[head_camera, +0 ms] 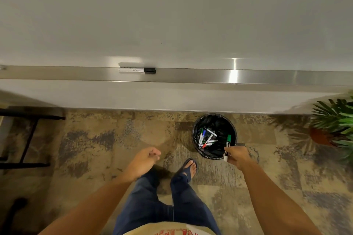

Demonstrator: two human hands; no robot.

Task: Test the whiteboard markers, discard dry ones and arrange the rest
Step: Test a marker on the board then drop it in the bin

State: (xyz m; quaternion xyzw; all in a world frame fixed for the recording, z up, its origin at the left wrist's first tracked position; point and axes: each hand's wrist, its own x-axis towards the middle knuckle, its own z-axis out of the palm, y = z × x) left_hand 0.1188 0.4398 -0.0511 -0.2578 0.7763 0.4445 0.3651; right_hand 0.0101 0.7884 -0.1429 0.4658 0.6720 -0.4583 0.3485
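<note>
My right hand grips a green-capped marker by its white barrel, cap pointing up, right over the near rim of the black-lined bin. Several discarded markers in green, blue, red and black lie at the bin's bottom. My left hand hangs in front of me with fingers curled, nothing in it. One black-capped marker lies on the metal tray under the whiteboard.
A potted plant stands on the carpet at the right. Black table legs stand at the left. My sandalled foot is just left of the bin.
</note>
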